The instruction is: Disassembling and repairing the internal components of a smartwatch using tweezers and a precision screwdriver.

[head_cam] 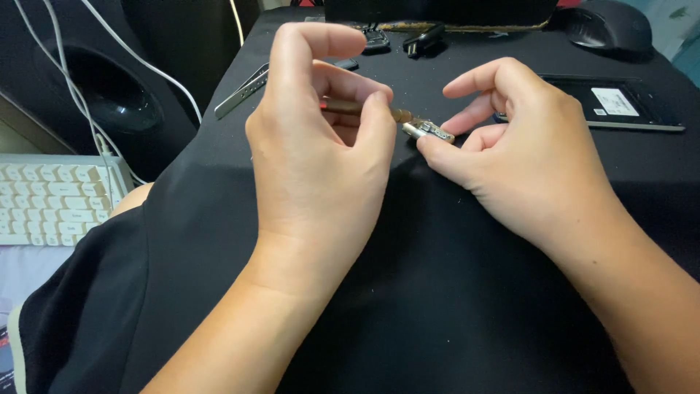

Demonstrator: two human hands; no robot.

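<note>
head view: left hand (317, 157) pinches tool (348, 107)

2 bare forearms, no sleeves; left hand (321, 168) and right hand (521, 157) without rings beside the fingers.

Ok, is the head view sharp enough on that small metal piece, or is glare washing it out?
Head view: evenly lit, soft shadows; small metal piece sharp enough, slight shine, between left hand and right hand; black cloth swallows detail.
</note>
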